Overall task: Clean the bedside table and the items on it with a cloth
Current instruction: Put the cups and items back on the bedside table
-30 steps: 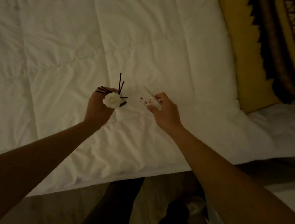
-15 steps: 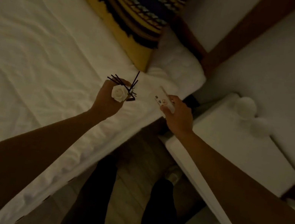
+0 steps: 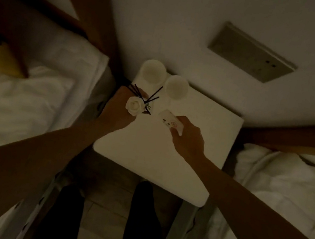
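Note:
The white bedside table (image 3: 178, 154) stands between two beds, below me. My left hand (image 3: 117, 110) grips a reed diffuser (image 3: 135, 104) with a white rose and several dark sticks, held over the table's left edge. My right hand (image 3: 187, 139) holds a small white card or box with printed marks (image 3: 169, 121) above the table's middle. Two white round cups (image 3: 153, 72) stand side by side at the table's back left corner. No cloth is in view.
A white bed (image 3: 20, 96) lies to the left and another bed (image 3: 286, 193) to the right. A grey switch panel (image 3: 253, 54) is on the wall behind the table. My dark-trousered legs (image 3: 105, 215) stand on the floor in front.
I turned from the left bed to face the bedside table. Both hands, still holding the diffuser and the white card, now hover over the tabletop instead of the bed.

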A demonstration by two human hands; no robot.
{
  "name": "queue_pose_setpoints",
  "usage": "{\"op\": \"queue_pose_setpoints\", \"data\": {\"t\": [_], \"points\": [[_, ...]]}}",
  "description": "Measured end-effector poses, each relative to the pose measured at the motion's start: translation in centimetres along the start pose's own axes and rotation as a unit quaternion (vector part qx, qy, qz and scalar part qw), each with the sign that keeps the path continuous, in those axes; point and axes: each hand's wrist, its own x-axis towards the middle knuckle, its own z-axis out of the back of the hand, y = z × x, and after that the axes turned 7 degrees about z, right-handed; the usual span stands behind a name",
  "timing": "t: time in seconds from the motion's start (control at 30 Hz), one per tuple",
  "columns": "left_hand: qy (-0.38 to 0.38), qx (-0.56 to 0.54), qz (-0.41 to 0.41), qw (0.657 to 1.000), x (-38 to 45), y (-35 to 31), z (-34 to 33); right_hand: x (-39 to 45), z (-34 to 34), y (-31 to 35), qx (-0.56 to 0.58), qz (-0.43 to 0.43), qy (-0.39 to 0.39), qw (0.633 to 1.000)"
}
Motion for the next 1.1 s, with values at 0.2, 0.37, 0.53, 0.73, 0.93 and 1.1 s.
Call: {"op": "queue_pose_setpoints", "data": {"t": [0.2, 0.37, 0.53, 0.73, 0.93, 1.1], "points": [[0.020, 0.146, -0.026, 0.989, 3.7, -1.9, -9.5, -0.2, 3.9, -9.4, -0.028, -0.046, -0.030, 0.998], [-0.011, 0.235, -0.099, 0.967, 5.7, -4.0, -15.8, 1.6, 6.1, -14.7, -0.036, -0.065, -0.036, 0.997], [-0.021, 0.278, -0.069, 0.958, 8.6, -4.2, -19.5, 3.8, 6.8, -17.7, -0.026, -0.058, -0.050, 0.997], [-0.022, 0.274, -0.032, 0.961, 9.9, -2.8, -19.9, 4.7, 6.6, -18.9, -0.003, -0.029, -0.064, 0.998], [-0.020, 0.274, 0.003, 0.961, 11.2, -2.8, -20.2, 5.3, 6.1, -19.1, 0.015, -0.023, -0.079, 0.996], [-0.027, 0.280, 0.015, 0.959, 11.0, -2.5, -20.4, 5.4, 6.3, -19.0, 0.013, -0.022, -0.072, 0.997]]}}
